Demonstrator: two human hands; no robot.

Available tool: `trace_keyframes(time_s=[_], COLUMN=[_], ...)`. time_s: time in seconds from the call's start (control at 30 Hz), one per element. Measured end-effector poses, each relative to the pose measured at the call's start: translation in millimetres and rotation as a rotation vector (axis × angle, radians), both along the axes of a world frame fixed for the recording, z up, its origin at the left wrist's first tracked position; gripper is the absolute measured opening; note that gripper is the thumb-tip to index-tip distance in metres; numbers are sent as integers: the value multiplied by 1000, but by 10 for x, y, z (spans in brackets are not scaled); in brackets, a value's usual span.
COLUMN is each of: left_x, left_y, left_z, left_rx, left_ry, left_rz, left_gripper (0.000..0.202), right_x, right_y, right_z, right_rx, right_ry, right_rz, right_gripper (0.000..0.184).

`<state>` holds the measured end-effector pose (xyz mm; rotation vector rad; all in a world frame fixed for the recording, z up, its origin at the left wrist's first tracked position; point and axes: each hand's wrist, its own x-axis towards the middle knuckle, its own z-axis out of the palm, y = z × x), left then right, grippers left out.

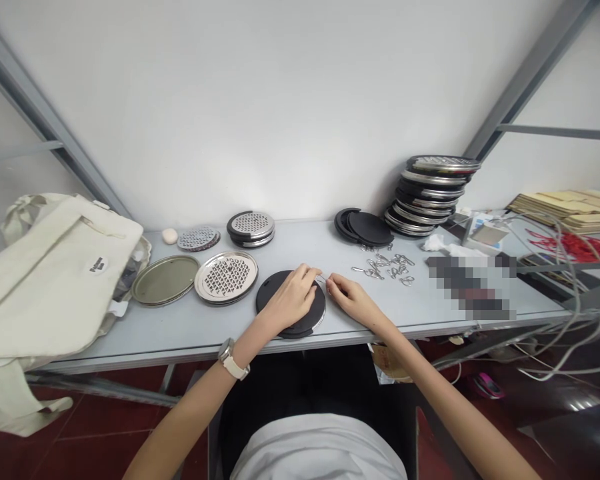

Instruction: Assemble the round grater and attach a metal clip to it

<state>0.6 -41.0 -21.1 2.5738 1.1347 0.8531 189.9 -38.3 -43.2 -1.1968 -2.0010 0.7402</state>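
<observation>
A black-backed round grater [270, 288] lies near the table's front edge, with a thin silver rim at its right. My left hand [294, 293] lies over it, fingers bent and gripping toward its far right edge. Just off that edge, my right hand [349, 297] is closed, thumb and fingertips pinched on a thin metal wire clip [321, 277]. The wire spans the small gap between both hands, and its ends are partly hidden by my fingers. Several loose metal wire clips [380, 265] lie scattered beyond my right hand.
Left of my hands are perforated grater discs [226, 277], a plain round plate [165, 280] and a small grater stack [251, 228]. Black round covers [367, 228] and a tall grater stack [425, 197] stand at the back right. A cream bag [55, 273] covers the left end.
</observation>
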Motion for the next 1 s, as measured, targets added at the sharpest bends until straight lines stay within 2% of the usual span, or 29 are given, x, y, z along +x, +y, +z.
trace_keyframes(time_s=[0.23,1.0], left_x=[14,6], left_y=[-8,-46], left_z=[6,27], left_rx=[14,34], left_ry=[-1,101], left_rz=[-42,-68], left_gripper=[29,28], right_x=[-10,-7], right_y=[6,16], right_z=[11,-21], right_rx=[39,63], right_ry=[-75,-111], right_rz=[72,52], right_gripper=[28,29])
